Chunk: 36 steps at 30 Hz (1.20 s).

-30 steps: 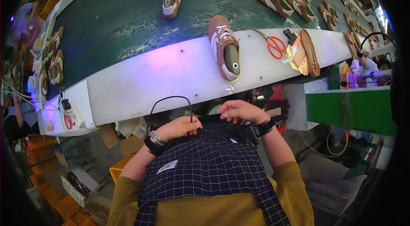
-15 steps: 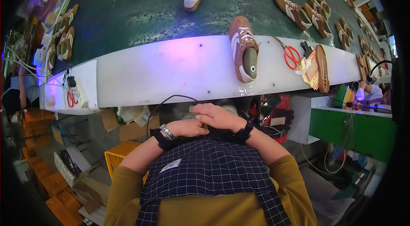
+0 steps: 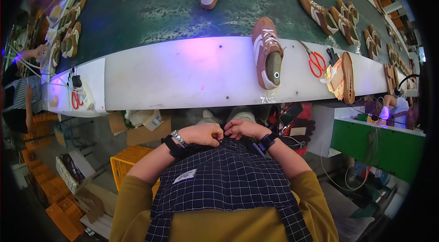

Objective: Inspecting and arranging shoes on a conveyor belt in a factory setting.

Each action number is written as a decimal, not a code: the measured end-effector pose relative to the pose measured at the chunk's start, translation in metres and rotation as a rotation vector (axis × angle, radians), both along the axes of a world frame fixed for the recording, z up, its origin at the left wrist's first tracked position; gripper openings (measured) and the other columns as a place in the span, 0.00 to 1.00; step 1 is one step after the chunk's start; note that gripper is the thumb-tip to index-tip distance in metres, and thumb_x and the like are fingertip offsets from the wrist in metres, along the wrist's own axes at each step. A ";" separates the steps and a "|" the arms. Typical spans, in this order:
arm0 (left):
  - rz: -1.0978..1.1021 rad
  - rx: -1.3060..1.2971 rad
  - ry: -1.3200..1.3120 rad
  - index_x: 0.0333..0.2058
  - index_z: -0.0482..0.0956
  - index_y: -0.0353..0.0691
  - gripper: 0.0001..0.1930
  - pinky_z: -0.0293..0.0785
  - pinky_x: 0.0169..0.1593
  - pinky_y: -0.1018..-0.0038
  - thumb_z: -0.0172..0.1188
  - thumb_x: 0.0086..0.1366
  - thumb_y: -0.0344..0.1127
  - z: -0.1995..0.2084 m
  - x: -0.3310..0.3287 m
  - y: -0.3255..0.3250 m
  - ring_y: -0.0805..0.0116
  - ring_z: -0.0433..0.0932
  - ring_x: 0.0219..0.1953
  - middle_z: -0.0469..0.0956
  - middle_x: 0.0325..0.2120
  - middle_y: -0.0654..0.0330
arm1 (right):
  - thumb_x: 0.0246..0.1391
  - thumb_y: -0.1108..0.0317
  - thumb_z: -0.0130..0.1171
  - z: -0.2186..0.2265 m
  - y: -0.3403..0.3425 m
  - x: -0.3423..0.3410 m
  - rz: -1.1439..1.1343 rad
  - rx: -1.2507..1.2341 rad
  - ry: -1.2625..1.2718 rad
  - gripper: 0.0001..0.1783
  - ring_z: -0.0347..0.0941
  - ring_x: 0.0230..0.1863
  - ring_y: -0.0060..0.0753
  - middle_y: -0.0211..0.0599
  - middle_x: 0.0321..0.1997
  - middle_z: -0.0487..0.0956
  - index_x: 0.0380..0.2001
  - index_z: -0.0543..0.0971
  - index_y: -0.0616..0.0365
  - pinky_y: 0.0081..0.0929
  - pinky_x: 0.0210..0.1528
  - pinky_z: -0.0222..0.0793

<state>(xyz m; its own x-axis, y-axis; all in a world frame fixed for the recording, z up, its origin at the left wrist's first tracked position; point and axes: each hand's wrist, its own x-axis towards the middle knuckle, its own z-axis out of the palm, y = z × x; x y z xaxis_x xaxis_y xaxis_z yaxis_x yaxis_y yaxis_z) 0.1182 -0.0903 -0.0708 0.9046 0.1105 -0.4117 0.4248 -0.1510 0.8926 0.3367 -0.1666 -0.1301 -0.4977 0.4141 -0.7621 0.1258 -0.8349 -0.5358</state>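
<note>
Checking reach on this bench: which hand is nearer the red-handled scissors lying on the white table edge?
Right. The right hand sits below and left of the red-handled scissors; the left hand is farther left, both together at the dark checked apron.

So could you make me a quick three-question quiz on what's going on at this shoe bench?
1. True or false: both hands rest on the white bench top.
2. Which tool lies just right of the nearest brown shoe? A) hammer B) red-handled scissors C) brush
3. Fill in: the apron is dark with a white ____ pattern.

Key:
1. False: the left hand and right hand meet at the top edge of the checked apron, below the white bench top.
2. B, the red-handled scissors.
3. Grid.
</note>
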 end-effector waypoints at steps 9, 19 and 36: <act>-0.067 -0.116 0.159 0.51 0.72 0.43 0.21 0.70 0.43 0.73 0.53 0.58 0.34 0.020 0.017 0.007 0.67 0.76 0.37 0.79 0.37 0.56 | 0.54 0.67 0.52 0.020 -0.012 0.013 0.000 0.117 0.104 0.17 0.69 0.44 0.19 0.28 0.43 0.76 0.46 0.75 0.60 0.19 0.49 0.63; -0.150 -0.033 0.115 0.54 0.71 0.45 0.22 0.69 0.47 0.71 0.51 0.59 0.33 0.016 0.033 0.022 0.62 0.74 0.41 0.75 0.42 0.53 | 0.50 0.68 0.56 0.066 -0.024 0.065 -0.585 0.248 -0.014 0.19 0.69 0.48 0.24 0.31 0.46 0.75 0.47 0.74 0.61 0.24 0.51 0.66; -0.138 0.072 -0.036 0.54 0.69 0.36 0.24 0.68 0.47 0.71 0.52 0.56 0.29 0.027 0.096 0.077 0.61 0.71 0.40 0.72 0.38 0.52 | 0.53 0.65 0.56 0.115 0.007 0.159 -0.749 0.346 -0.172 0.17 0.70 0.46 0.25 0.32 0.46 0.75 0.46 0.73 0.58 0.23 0.46 0.67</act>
<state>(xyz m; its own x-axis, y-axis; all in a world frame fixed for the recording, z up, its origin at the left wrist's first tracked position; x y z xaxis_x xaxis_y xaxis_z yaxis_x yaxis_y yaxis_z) 0.2139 -0.0135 -0.0440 0.9273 0.0118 -0.3742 0.3633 -0.2697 0.8918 0.4953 -0.1595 -0.0152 0.1134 0.8127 -0.5715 -0.2924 -0.5225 -0.8009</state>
